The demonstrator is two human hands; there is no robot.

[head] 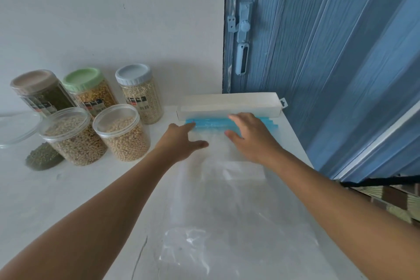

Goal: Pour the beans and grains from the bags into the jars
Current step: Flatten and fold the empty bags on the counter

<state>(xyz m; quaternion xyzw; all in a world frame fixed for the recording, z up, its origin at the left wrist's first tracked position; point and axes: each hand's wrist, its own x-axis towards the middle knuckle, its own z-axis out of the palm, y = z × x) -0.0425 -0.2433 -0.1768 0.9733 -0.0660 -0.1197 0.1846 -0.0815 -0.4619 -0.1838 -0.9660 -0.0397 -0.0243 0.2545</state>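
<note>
- Fingers of the left hand (181, 141) lie fairly straight and relaxed on the left end of the blue zip strips (211, 125), thumb spread over the clear plastic; nothing is gripped.
- Fingers of the right hand (250, 137) lie spread and flat across the same strips and the top of the clear bags (222, 188), pressing rather than grasping.
- Those bags lie flat in a stack on the white counter (79, 188), their near edges cut off by the frame and their outlines hard to trace against it.
- Just behind the strips lies a long white carton (229, 105); no print on it can be read.
- Well left stand five jars: a beige-lidded jar (43, 93) of dark green beans, a green-lidded jar (91, 91) of yellow grain, a grey-lidded jar (141, 95) of pale grain, and in front two lidless jars (73, 137) (122, 134) of pale beans.
- Dark label strips and a barcode show on the rear jars, but the writing is too small to read.
- A small bag of green beans (43, 158) lies partly hidden behind the front left jar.
- A clear glass lid (16, 129) is cut off at the left edge.
</note>
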